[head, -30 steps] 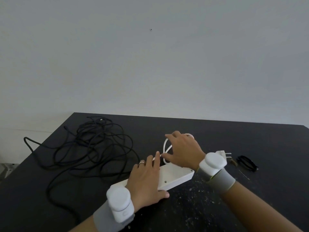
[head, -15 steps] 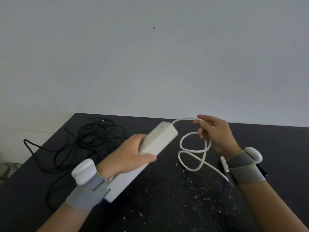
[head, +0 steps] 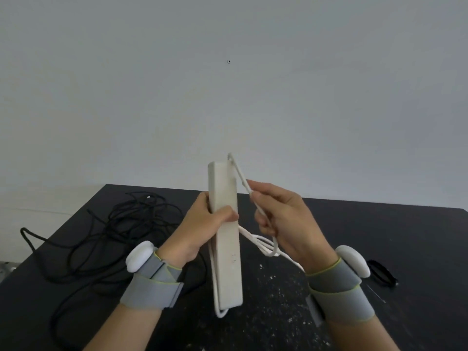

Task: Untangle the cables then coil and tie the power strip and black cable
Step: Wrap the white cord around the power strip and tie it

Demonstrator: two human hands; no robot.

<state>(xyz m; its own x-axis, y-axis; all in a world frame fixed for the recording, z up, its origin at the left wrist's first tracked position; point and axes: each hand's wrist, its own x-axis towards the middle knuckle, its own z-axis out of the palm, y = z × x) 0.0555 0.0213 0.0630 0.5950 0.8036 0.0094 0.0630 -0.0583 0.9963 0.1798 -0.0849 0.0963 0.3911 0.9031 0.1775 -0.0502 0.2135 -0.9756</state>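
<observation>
White power strip (head: 225, 249) now upright, cord (head: 241, 176) perhaps around.

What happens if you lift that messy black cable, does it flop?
Probably floppy: the black cable lies in loose, curvy loops on the table. It would likely come up in a clump, since the loops cross over each other. One loop hangs past the table's left edge, so it may drag.

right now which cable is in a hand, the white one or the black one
The white cable, pinched by the right hand beside the power strip; the black cable lies tangled on the table, untouched.
</observation>
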